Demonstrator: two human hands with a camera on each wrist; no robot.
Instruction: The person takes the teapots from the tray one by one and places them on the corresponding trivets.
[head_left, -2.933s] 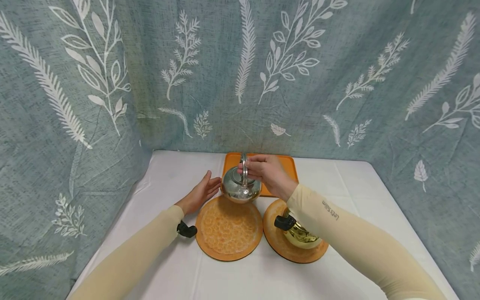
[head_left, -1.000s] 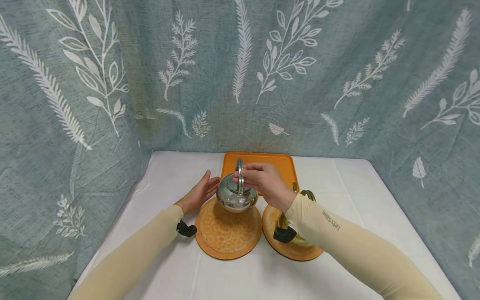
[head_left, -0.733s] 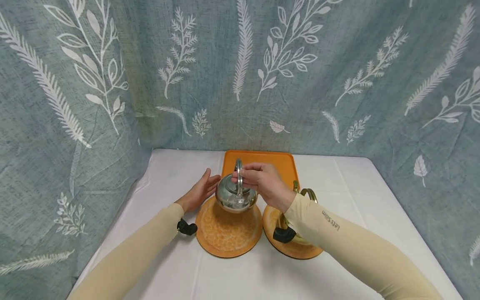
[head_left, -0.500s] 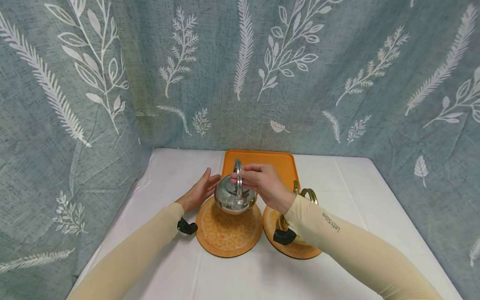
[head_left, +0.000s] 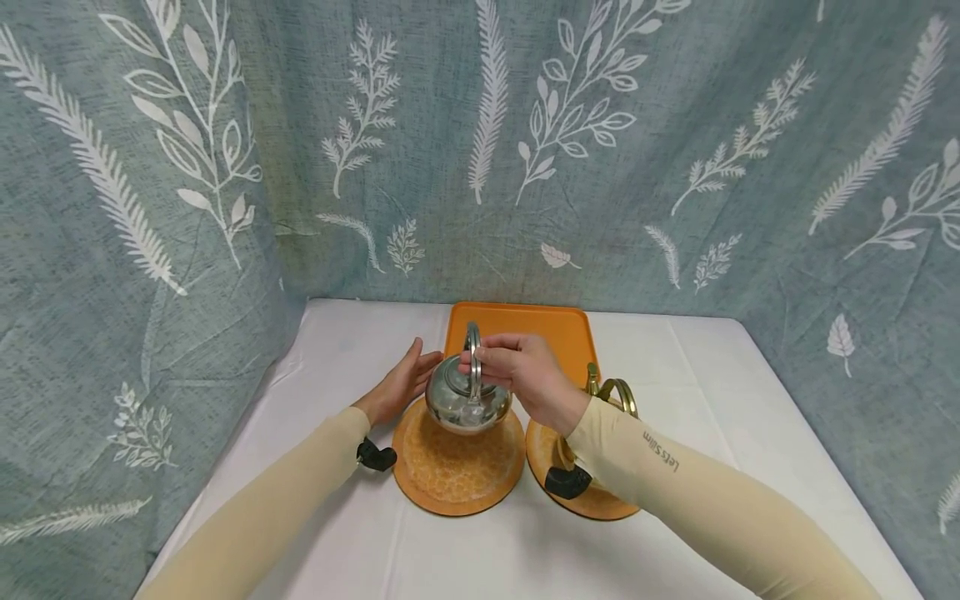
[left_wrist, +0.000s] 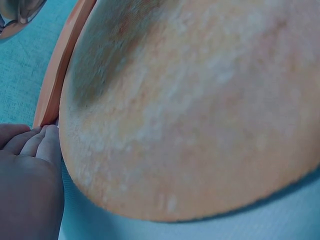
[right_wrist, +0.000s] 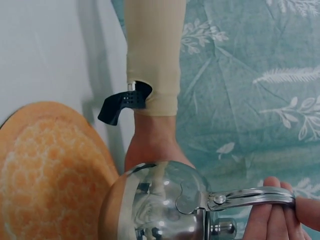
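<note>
My right hand (head_left: 508,368) grips the upright handle (right_wrist: 250,196) of a small silver kettle (head_left: 467,402), holding it over the far part of a round orange mat (head_left: 457,471). Whether the kettle touches the mat I cannot tell. My left hand (head_left: 401,383) lies on the table left of the kettle, its straight fingers (left_wrist: 35,142) against the mat's edge (left_wrist: 52,100). The right wrist view shows the kettle (right_wrist: 160,205), my right fingertips (right_wrist: 282,215) round the handle, and the left wrist (right_wrist: 150,145) behind it.
A gold kettle (head_left: 611,398) stands on a second round orange mat (head_left: 592,502) to the right, partly hidden by my right forearm. An orange tray (head_left: 558,327) lies at the back by the leaf-patterned curtain (head_left: 480,150). White cloth (head_left: 720,400) covers the table.
The silver kettle has drifted a little left and lower over the left mat, still held by my right hand. The left hand has stayed at the mat's edge.
</note>
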